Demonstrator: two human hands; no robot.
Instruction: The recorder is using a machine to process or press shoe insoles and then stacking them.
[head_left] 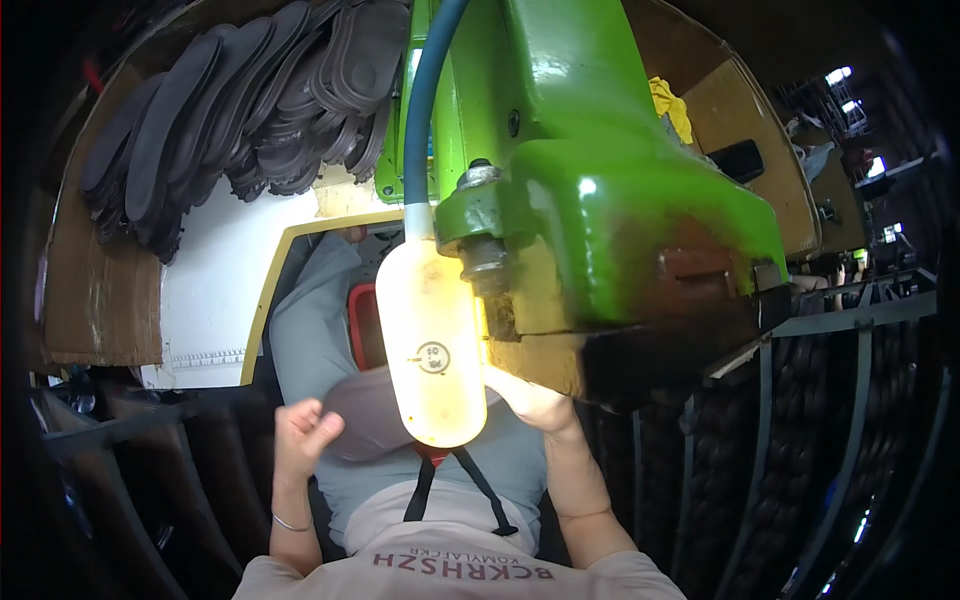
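Note:
A dark brown-grey shoe sole is held across my lap, its middle and right part hidden behind a glowing lamp. My right hand is at the sole's right end, closed on it, with its fingertips hidden by the lamp. By the sole's left end, my left hand is closed with curled fingers, the thumb at the sole's edge. Whether something thin is pinched in it cannot be made out.
A green machine with a bolted head looms close above my right hand. Many similar soles lie piled on the white table at the far left. Cardboard boxes stand on both sides. Dark racks flank me.

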